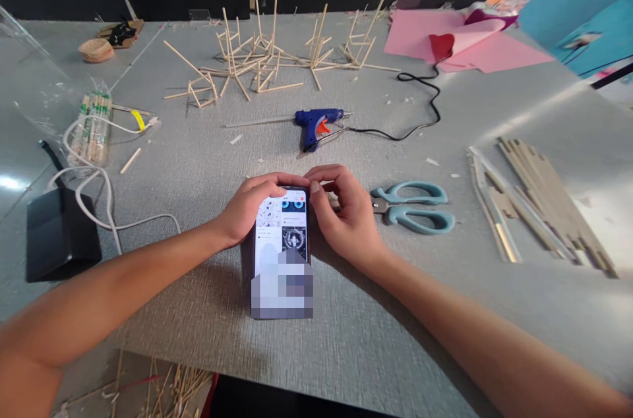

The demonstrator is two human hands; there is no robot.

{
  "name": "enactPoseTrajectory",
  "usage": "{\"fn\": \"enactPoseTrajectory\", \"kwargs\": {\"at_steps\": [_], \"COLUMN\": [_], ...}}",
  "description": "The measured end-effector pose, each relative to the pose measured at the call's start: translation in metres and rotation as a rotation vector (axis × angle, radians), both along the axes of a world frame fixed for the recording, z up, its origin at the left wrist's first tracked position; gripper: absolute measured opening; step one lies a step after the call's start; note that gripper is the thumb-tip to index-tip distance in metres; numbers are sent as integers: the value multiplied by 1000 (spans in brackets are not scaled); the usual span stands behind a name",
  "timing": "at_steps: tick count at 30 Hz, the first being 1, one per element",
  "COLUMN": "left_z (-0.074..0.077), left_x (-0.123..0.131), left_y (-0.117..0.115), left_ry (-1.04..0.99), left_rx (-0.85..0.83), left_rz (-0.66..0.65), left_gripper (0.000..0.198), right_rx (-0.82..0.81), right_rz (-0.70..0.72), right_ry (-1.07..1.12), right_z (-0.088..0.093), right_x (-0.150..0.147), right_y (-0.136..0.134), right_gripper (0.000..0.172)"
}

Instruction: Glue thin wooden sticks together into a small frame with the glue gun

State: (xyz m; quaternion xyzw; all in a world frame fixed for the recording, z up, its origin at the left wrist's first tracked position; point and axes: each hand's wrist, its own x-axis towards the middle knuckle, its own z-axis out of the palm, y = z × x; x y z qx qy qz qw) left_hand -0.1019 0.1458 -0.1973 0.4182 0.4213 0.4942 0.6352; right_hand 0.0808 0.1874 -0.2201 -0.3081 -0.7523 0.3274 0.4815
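Note:
A smartphone point(294, 238) lies nearly upright in my view, its screen lit with pictures and its lower part blurred by blocks. My left hand point(252, 206) wraps round its upper left corner, the thumb over the top of the screen. At the upper right corner my right hand point(349, 213) curls its fingers and thumb against the phone's edge. Scissors point(415, 205) with light blue handles lie just right of that hand, their blades partly hidden beneath it. Beyond both hands rests a blue glue gun point(316, 124) with an orange trigger and a glue stick in its back.
Thin wooden stick structures point(262, 62) stand at the back. Pink paper point(475, 42) lies back right, flat wooden strips point(554, 200) at right. A black box point(62, 233), a white cable point(106, 200) and bagged sticks point(93, 124) are left. Loose sticks point(173, 391) lie below the front edge.

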Motion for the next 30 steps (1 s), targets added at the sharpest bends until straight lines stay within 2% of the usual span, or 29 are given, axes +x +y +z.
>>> {"fn": "enactPoseTrajectory", "kwargs": {"at_steps": [4, 15, 22, 24, 28, 30], "left_z": [0, -2, -4, -3, -1, 0], "left_x": [0, 3, 2, 2, 3, 3], "left_y": [1, -1, -3, -3, -3, -3], "left_ry": [-6, -106, -93, -85, -67, -65], "left_rx": [18, 32, -34, -33, -28, -24], "left_rz": [2, 18, 56, 58, 37, 30], "left_gripper": [30, 24, 31, 30, 27, 25], "right_rx": [-12, 207, 276, 285, 290, 272], "right_rz": [24, 342, 394, 384, 331, 305], "right_ry": [-2, -78, -157, -154, -92, -65], "right_z": [0, 11, 12, 10, 6, 4], "right_x": [2, 7, 6, 6, 4, 3], "right_y": [-2, -5, -5, -5, -3, -3], "right_gripper": [8, 50, 69, 67, 43, 37]}}
